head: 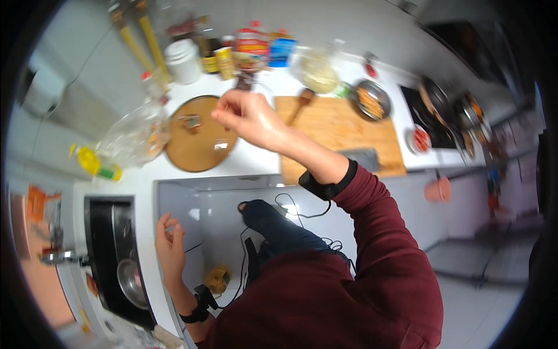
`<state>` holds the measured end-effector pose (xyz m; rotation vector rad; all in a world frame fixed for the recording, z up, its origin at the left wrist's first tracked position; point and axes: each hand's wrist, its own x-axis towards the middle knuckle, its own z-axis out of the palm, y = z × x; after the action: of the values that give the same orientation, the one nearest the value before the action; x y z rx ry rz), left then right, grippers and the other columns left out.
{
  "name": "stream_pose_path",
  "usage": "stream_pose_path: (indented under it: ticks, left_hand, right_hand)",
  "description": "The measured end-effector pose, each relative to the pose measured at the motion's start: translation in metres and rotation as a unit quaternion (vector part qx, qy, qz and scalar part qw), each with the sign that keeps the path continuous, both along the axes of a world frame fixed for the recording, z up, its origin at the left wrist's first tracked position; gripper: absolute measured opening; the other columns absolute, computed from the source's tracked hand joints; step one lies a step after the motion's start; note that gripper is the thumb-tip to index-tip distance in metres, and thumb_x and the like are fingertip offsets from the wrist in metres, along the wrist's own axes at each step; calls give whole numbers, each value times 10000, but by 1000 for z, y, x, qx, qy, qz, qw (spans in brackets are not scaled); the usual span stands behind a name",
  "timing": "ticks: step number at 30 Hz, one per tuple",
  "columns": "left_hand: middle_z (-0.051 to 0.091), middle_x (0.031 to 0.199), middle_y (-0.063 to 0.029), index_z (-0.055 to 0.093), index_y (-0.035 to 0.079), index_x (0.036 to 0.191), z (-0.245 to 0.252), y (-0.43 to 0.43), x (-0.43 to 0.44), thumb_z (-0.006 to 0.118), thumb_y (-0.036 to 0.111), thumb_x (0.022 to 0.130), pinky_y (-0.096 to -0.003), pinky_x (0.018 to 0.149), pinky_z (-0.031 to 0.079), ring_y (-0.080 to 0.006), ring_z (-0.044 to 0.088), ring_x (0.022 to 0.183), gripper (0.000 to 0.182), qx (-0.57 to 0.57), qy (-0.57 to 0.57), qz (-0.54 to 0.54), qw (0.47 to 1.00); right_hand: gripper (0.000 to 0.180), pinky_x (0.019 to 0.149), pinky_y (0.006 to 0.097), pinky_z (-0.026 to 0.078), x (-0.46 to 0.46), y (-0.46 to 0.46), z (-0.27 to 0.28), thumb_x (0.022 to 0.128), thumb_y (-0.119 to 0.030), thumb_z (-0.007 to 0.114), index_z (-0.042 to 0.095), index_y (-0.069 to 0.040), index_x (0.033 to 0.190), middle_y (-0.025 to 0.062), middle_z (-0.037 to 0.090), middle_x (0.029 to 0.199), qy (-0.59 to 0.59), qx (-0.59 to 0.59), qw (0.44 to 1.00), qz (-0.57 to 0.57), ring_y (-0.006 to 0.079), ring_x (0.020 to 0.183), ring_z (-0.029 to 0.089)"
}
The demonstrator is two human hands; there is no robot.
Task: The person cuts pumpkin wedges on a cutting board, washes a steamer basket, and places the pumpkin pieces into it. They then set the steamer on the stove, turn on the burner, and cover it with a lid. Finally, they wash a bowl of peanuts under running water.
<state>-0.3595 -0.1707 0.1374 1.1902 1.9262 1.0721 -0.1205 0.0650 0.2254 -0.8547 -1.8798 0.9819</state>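
Observation:
My right hand (pixel 250 115) reaches over the worktop between a round amber glass lid (pixel 192 152) and a wooden cutting board (pixel 335 126). Its fingers are curled towards the thumb; whether something small is between them is not visible. Just beyond it lies a dark object (pixel 245 81), blurred. A wooden spatula (pixel 305 98) rests on the board, its handle running behind my right wrist. Partly behind my forearm lies a grey cleaver-like blade (pixel 362 159). My left hand (pixel 170 244) hangs beside the sink counter's edge, fingers loosely bent and apart, holding nothing.
A metal bowl of orange-brown strips (pixel 370 102) stands at the board's far right corner. Farther right are a small bowl of red pieces (pixel 420 139) and a pan (pixel 436 100) on the hob. Left are a plastic bag (pixel 133 135), a yellow bottle (pixel 93 162) and a black sink (pixel 104 235).

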Motion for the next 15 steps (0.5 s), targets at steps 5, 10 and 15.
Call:
stream_pose_path:
  ticks: [5, 10, 15]
  left_hand:
    - [595, 1036, -77, 493, 2, 1262, 1, 29, 94, 554, 86, 912, -234, 646, 456, -109, 580, 745, 365, -3, -53, -146, 988]
    - [613, 1002, -71, 499, -3, 1245, 12, 47, 206, 564, 87, 905, -238, 645, 463, -101, 577, 743, 357, -1, -23, -273, 962]
    - [583, 994, -55, 487, -2, 1253, 17, 60, 340, 547, 140, 940, -242, 693, 488, -108, 571, 757, 350, -12, -92, -367, 926]
  right_hand:
    - [223, 578, 342, 472, 156, -78, -1, 840, -203, 648, 616, 17, 831, 120, 627, 655, -85, -91, 982, -144, 228, 624, 624]
    - [197, 543, 279, 455, 294, -142, 3, 869, -177, 633, 603, 15, 838, 56, 598, 622, 10, -87, 957, -278, 115, 590, 593]
    - [152, 560, 214, 449, 439, -195, 6, 887, -119, 624, 599, 30, 896, 27, 599, 671, 120, -69, 918, -372, 71, 626, 582]
